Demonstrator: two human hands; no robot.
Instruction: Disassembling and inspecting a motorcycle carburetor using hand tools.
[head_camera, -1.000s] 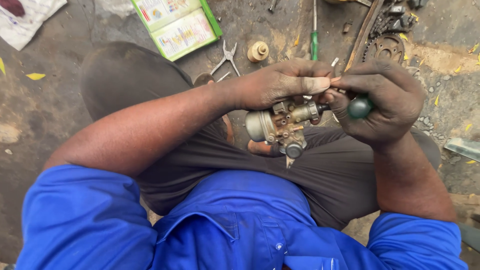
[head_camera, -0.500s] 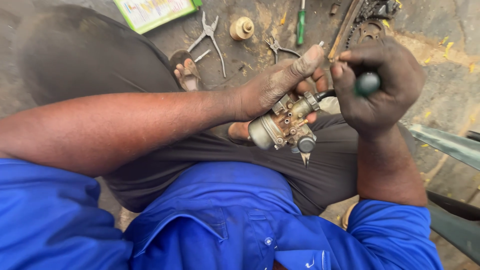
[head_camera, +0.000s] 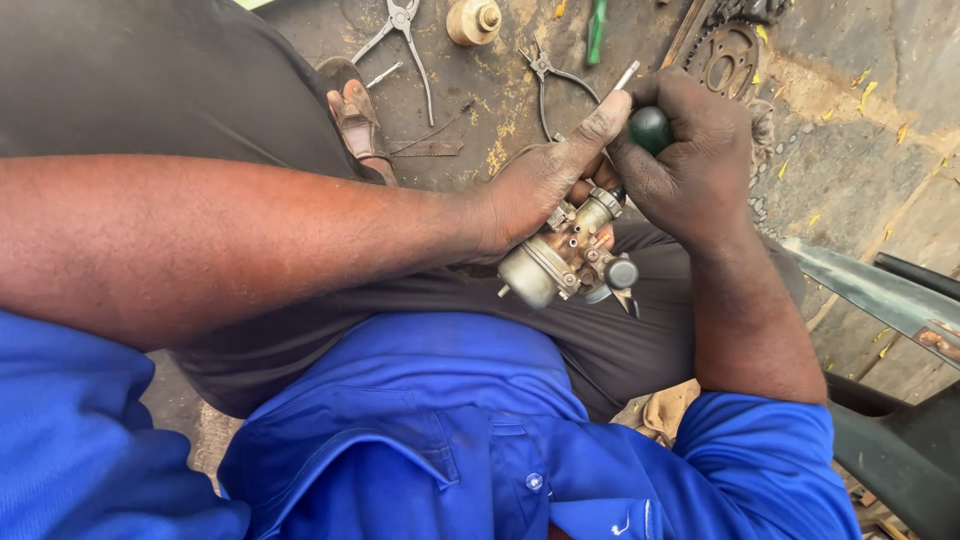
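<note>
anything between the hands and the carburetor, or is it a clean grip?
Nothing visible in the way. The left hand holds the carburetor directly, thumb raised. The right hand grips a dark green tool handle right beside it; the tool's tip is hidden behind the fingers. The pliers lie on the ground, apart.

both forearms are bare, blue sleeves pushed up past the elbows. the left hand (head_camera: 540, 185) reaches across the lap, fingers curled in a grip and thumb stretched straight up. the right hand (head_camera: 690, 150) is closed in a fist just beside that thumb, knuckles up, wrist bent downward toward the body.
</note>
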